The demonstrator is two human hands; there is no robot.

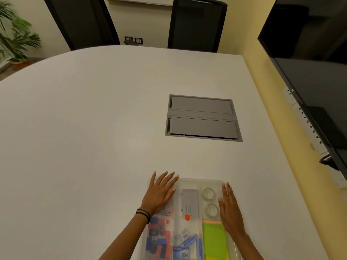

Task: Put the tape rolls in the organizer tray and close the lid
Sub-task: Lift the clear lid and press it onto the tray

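A clear plastic organizer tray (199,182) lies at the near edge of the white table, under a translucent lid. Two clear tape rolls sit in its far right compartment, one (208,193) behind the other (212,209). My left hand (159,194) rests flat, fingers spread, on the lid's far left part. My right hand (230,211) lies flat along the lid's right side, just right of the rolls. Neither hand holds anything.
Inside the tray are a grey case (190,202), red and blue clips (159,237) and green sticky notes (215,239). A grey cable hatch (202,117) is set into the table (93,128) farther back. A black screen (315,72) hangs at right; chairs (197,23) stand behind.
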